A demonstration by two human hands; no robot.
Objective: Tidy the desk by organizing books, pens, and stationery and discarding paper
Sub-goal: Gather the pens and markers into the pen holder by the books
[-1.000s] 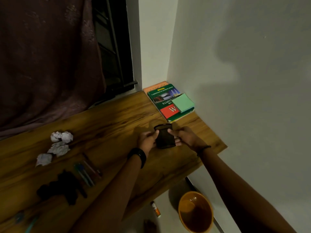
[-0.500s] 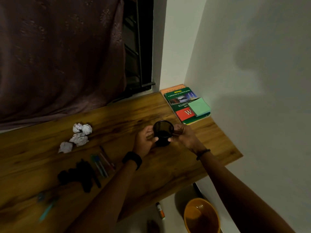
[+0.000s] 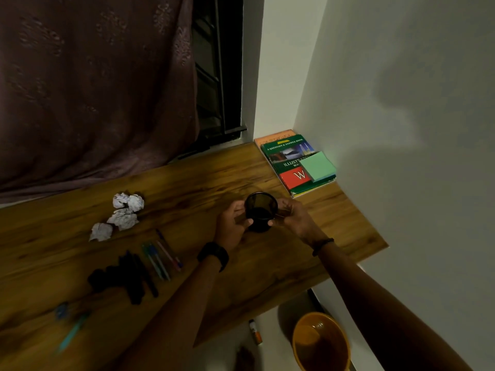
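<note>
A dark mesh pen holder (image 3: 261, 211) stands upright on the wooden desk (image 3: 187, 188), its open mouth facing up. My left hand (image 3: 232, 226) grips its left side and my right hand (image 3: 293, 219) grips its right side. Left of my hands lie several pens (image 3: 163, 257) in a loose row, with dark markers and clips (image 3: 126, 278) beside them. Several crumpled paper balls (image 3: 122, 215) sit further left. A stack of books (image 3: 290, 162) with a green sticky-note pad (image 3: 318, 166) on top rests in the far right corner.
An orange bin (image 3: 320, 341) stands on the floor below the desk's right end, with a small orange-tipped tube (image 3: 255, 332) lying near it. A teal pen (image 3: 72, 330) lies at the desk's near left. A curtain and window are behind the desk, a wall on the right.
The pen holder was tipped on its side between my hands a second ago; it now stands upright with its mouth up. The camera view has shifted left.
</note>
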